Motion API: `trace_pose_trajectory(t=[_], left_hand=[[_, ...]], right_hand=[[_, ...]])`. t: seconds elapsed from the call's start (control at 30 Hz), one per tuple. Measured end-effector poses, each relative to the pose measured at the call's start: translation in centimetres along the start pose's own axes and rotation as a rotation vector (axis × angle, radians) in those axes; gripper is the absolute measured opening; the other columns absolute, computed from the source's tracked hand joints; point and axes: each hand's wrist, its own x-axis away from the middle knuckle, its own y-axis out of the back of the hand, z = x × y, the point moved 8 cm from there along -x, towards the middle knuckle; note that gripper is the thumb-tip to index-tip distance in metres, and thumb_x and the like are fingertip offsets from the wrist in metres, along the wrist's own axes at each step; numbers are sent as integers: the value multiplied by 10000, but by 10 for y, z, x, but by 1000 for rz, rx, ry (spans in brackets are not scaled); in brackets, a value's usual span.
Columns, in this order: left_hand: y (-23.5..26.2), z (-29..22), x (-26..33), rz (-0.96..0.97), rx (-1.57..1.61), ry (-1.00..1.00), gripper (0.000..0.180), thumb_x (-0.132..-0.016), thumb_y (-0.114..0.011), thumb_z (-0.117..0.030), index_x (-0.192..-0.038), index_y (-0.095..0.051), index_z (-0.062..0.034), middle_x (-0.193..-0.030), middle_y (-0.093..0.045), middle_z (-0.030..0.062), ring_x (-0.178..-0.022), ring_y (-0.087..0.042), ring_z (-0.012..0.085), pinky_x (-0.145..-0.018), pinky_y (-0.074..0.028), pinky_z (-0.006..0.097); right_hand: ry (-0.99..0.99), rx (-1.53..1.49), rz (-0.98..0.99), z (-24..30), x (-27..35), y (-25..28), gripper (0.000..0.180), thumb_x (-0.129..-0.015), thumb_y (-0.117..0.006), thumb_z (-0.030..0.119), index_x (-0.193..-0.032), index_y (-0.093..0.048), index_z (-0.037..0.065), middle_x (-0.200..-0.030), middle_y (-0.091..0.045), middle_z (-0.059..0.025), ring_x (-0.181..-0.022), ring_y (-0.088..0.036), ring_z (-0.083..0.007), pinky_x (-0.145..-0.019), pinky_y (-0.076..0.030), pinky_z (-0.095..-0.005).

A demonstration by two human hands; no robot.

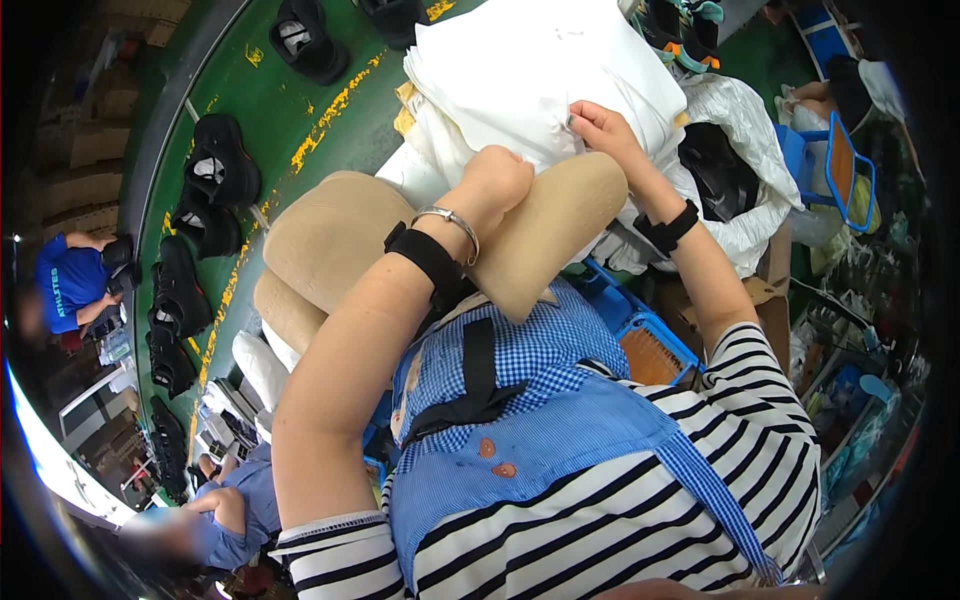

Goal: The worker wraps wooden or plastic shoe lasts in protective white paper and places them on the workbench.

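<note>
A thick pile of white sheets (540, 60), paper or thin cloth, lies in front of me. My right hand (605, 130) is at the pile's near right part, thumb and fingers pinched on a white sheet. My left hand (498, 178) is closed in a fist at the near edge of the pile, and whatever it may hold is hidden. Just below the hands is a tan fabric-covered shape (550, 230), with a second tan rounded shape (340, 235) to the left; they look like my knees. Black bands circle both wrists, plus a metal bangle on the left.
Black shoes (222, 160) stand along a green surface (290, 100) with worn yellow lines. A crumpled white bag (745, 120) holding a black item lies at right, near a blue stool (850, 170). Other people sit at left, one in a blue shirt (70, 285).
</note>
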Motion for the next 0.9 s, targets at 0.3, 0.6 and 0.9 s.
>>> trace_pose_trajectory(t=[0.3, 0.6, 0.9], left_hand=[[24, -44, 33, -226, -124, -162, 355, -800, -648, -301, -866, -603, 45, -827, -651, 177, -762, -644, 259, -671, -509, 341], [26, -39, 27, -218, 127, -152, 262, -787, -672, -254, -829, -651, 4, -757, -665, 142, -652, -637, 189, -600, -512, 314], [30, -43, 23, -261, -35, -170, 214, -806, -619, -209, -903, -644, -20, -758, -651, 82, -682, -615, 141, -603, -495, 278]], right_hand=[[-10, -33, 171, 30, 8, -18, 154, -891, -567, 176, -936, -627, 41, -787, -589, 57, -676, -505, -22, -606, -421, -190], [-41, -71, 287, 29, 8, -36, 129, -887, -602, 151, -913, -631, 28, -808, -628, 25, -725, -563, -33, -644, -457, -181], [-83, -23, 238, 29, 6, -32, 105, -890, -599, 130, -891, -628, 30, -765, -592, 52, -682, -523, -13, -602, -432, -176]])
